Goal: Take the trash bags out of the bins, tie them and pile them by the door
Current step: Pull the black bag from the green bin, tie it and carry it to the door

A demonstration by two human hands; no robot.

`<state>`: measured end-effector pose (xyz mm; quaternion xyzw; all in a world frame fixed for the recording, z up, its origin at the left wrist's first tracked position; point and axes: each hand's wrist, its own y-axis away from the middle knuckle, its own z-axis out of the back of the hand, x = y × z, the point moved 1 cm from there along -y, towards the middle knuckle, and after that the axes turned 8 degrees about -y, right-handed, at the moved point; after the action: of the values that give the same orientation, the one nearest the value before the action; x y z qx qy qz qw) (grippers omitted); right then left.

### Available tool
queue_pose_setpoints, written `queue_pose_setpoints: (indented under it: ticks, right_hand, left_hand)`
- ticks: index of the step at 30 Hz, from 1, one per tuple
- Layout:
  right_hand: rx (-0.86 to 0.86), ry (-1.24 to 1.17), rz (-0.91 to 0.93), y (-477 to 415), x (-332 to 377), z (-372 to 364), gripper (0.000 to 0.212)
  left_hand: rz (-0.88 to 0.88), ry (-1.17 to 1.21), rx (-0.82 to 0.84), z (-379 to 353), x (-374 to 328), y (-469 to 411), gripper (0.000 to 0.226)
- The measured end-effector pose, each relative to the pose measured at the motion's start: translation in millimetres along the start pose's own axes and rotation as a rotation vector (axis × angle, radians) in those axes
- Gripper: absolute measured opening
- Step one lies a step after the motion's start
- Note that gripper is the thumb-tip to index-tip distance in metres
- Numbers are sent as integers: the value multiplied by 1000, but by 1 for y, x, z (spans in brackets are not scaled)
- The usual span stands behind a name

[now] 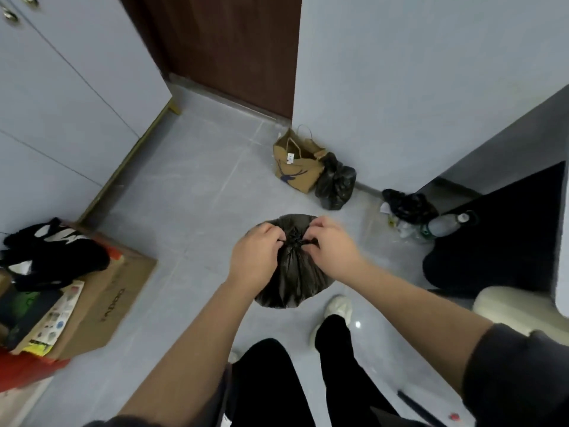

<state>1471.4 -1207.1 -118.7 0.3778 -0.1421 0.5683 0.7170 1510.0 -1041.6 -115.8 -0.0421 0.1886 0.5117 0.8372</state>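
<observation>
Paper bag (pixel 297 167) beside trash bag (pixel 335 183) against wall (pixel 400 87), right of door (pixel 228 47); cardboard box (pixel 120 291) far left

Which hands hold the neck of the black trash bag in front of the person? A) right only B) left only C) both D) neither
C: the left hand and the right hand each pinch the gathered neck of the black trash bag, one on either side of the knot.
</observation>
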Motion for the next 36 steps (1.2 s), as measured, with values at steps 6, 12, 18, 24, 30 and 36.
queue_pose_setpoints:
  ticks: [6,12,18,24,30,36]
  right_hand:
    - [16,-7,-115,-74,-111,43,16]
    - [25,-15,-296,-155,-252,35,16]
    - [5,13,-412,-215,-369,20,17]
    - [-51,24,-515,-270,-460,17,20]
    - [-138,87,-563,-320,-527,29,21]
    - [-229,19,-606,-367,-575,25,21]
  left_hand:
    - [14,-12,106,-86,-54,-108,17]
    - [-46,77,263,-231,-78,-218,17]
    - [-51,155,353,-356,-99,-297,13]
    - [-34,200,430,-449,-123,-362,14]
    - [-97,189,461,-511,-148,-433,12]
    - [-190,188,420,-552,-156,-490,10]
